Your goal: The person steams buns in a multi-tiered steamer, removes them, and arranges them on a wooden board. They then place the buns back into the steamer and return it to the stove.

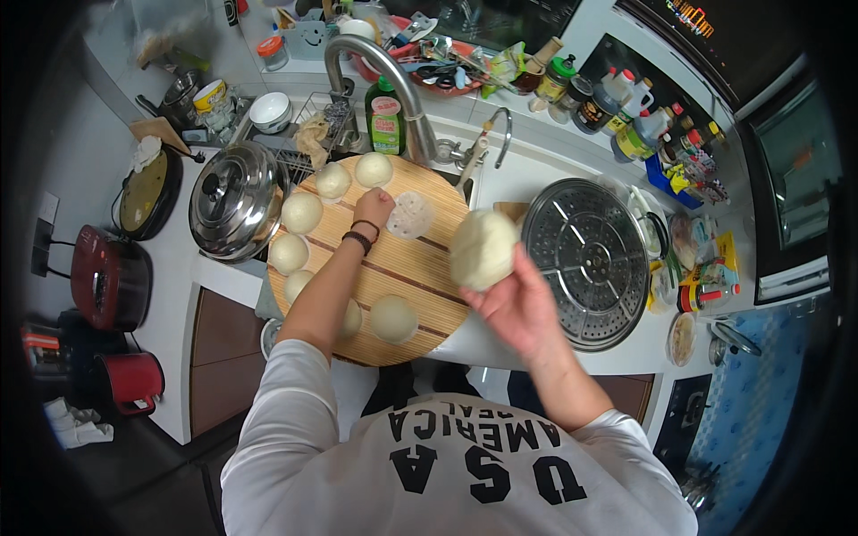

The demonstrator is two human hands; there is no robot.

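My right hand [516,301] holds up a large smooth ball of dough [484,250] over the right edge of a round slatted bamboo board [375,281]. Curled fingers make up what shows of my left hand [373,208], which is over the board beside a round perforated paper liner [411,216]; its fingertips are hidden, so I cannot tell whether it pinches the liner's edge. Several dough balls stand around the board's rim, among them one at the back [374,170] and one at the front [394,319]. My left forearm partly covers those at the lower left.
A perforated metal steamer tray [590,261] stands right of the board. On the left is a domed steel lid [231,201]. Behind the board rise the curved faucet [382,53] and a green detergent bottle [385,117]. Sauce bottles [603,100] line the back right ledge.
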